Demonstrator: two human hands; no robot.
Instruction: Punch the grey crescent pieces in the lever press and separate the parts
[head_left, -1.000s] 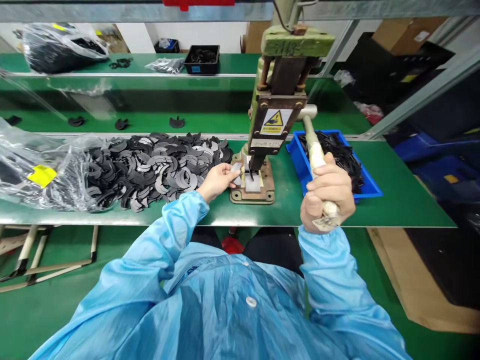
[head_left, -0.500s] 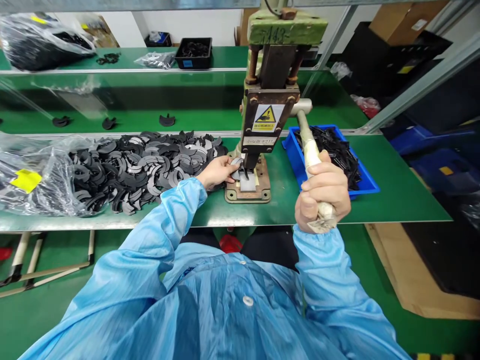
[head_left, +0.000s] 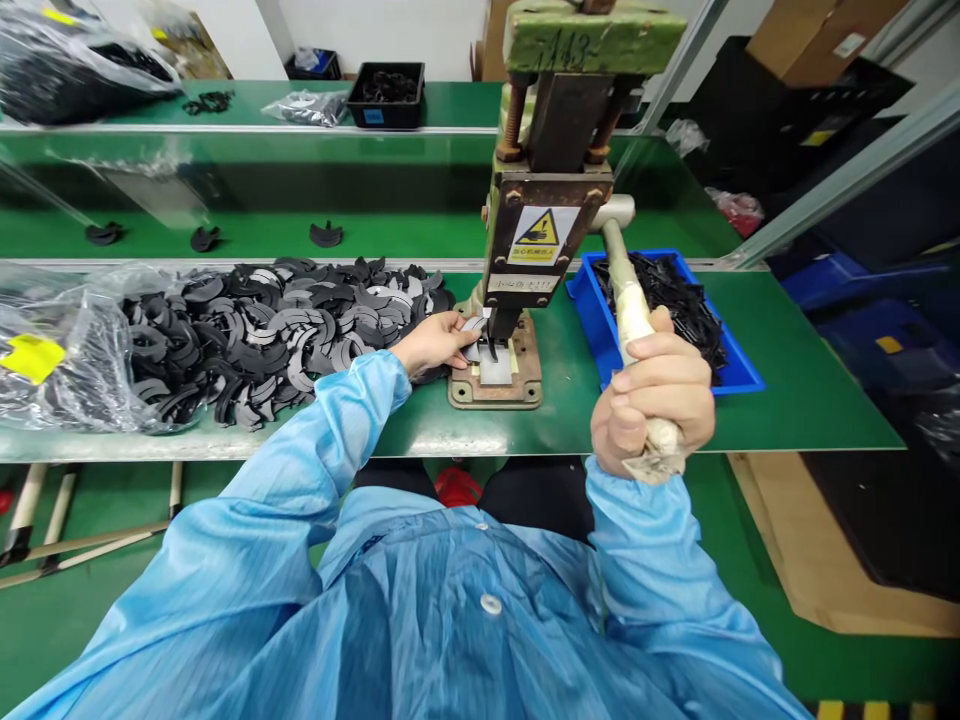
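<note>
My left hand (head_left: 436,342) pinches a curved grey-black part (head_left: 472,338) between thumb and fingers, under the ram at the base (head_left: 531,365) of a green hand press (head_left: 551,190). My right hand (head_left: 654,405) is wrapped round the press's lever (head_left: 634,305), whose grip is bound in pale tape. A large pile of curved black and grey parts (head_left: 300,335) lies left of the press. To the right stands a blue bin (head_left: 742,378) holding dark narrow pieces (head_left: 675,310). How the part sits in the press is partly hidden by my fingers.
A clear plastic bag (head_left: 67,340) with a yellow label lies at the left end of the bench. Behind are several loose curved parts (head_left: 325,235) and a shelf with a black bin (head_left: 386,95). A metal post (head_left: 847,170) slants at the right.
The view has shifted slightly. My right hand and the lever sit a little lower and further right in the picture. My left hand keeps its hold on the curved part.
</note>
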